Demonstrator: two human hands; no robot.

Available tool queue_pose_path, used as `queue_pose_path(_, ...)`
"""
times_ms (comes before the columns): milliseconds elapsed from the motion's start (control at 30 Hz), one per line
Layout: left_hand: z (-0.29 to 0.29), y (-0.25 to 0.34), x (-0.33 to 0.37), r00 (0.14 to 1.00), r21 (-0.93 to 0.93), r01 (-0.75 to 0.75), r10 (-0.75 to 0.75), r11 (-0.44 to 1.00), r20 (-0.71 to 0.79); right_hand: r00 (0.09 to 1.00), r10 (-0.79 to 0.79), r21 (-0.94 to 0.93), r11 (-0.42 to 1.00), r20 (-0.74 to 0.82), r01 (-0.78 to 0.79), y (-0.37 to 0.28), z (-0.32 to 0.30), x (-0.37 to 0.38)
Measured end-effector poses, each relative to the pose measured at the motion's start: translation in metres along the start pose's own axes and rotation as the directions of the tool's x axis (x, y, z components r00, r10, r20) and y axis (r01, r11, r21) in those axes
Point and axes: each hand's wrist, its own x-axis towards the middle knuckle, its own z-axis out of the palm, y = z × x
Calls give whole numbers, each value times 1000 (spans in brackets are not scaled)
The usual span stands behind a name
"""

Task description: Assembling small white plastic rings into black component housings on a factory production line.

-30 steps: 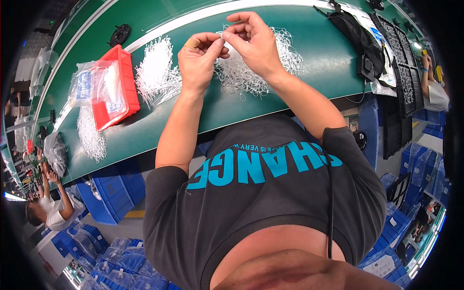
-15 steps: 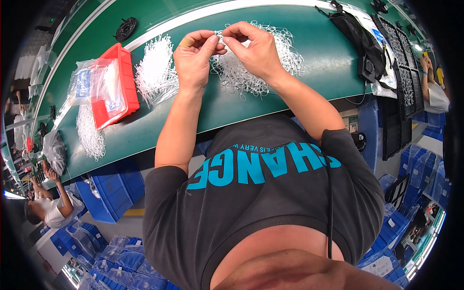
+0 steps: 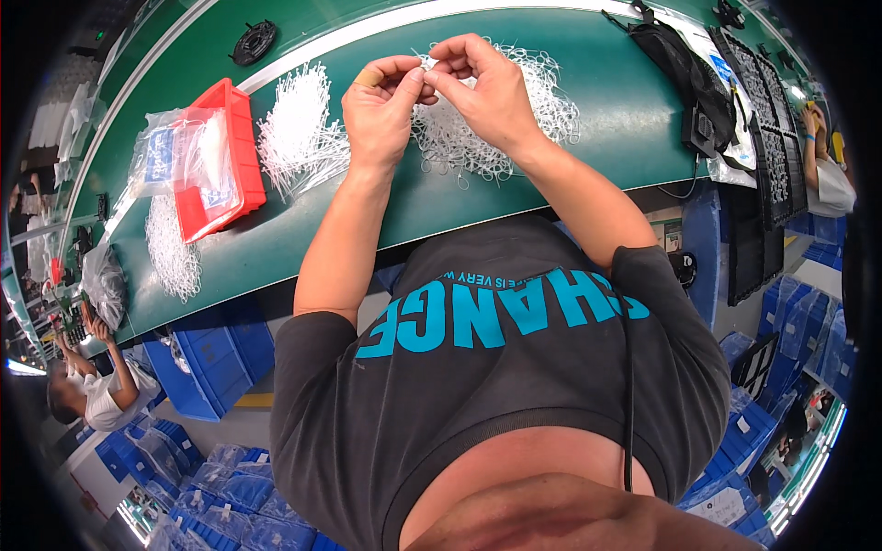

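Observation:
My left hand [image 3: 381, 108] and my right hand [image 3: 482, 90] meet fingertip to fingertip over the green table [image 3: 617, 101]. Both are closed in a pinch on a small white piece, mostly covered by the fingers; it looks like one of the thin white loops nearby, but its kind is hard to make out. Beneath and behind my right hand spreads a loose heap of thin white loops [image 3: 549, 103]. Left of my left hand lies a pile of straighter thin white strands [image 3: 296, 124], partly bundled.
A red bin [image 3: 241, 138] with clear plastic bags [image 3: 165, 154] stands at left, beside another white loop pile [image 3: 172, 253]. A black mesh bag [image 3: 675, 78] and black trays [image 3: 781, 156] are at right. Blue crates [image 3: 207, 358] stand below; co-workers sit on both sides.
Both hands have shifted slightly right, still pinched together. A round black part on the far belt has moved a little to the right.

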Motion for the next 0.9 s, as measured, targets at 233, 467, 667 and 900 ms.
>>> queue_pose_path(233, -3, -1, -1, 998, 41, 32, -34, 999, 45, 1000, -10, -64, 998, 18, 11, 1, -5, 0)
queue_pose_path(467, -8, 4, 5, 984, 200, 120, -143, 972, 103, 995, 27, -97, 995, 94, -17, 7, -12, -4)
queue_pose_path(667, -68, 23, 54, 999, 985, 13, 41, 172, -20, 969, -221, -438, 864, 112, 248, 18, -30, -2)
queue_pose_path(900, -100, 12, 70, 987, 981, 109, -96, -162, -125, 971, -214, -409, 881, 109, 240, 21, -35, -10)
